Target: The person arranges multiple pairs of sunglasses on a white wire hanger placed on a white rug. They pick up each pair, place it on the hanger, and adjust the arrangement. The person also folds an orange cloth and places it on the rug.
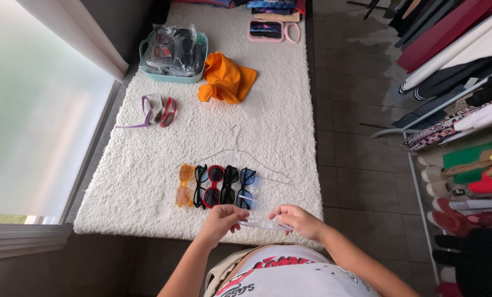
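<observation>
At the near edge of the white shaggy rug (147,165), our left hand (222,219) and right hand (298,220) pinch a thin clear plastic sleeve (263,224) by its ends; it looks light, limp and slippery.

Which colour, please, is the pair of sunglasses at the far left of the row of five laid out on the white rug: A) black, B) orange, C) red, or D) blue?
B: in the row of sunglasses, the leftmost pair, the orange sunglasses, has orange-yellow frames, with a black pair next to it on the white rug.
</observation>
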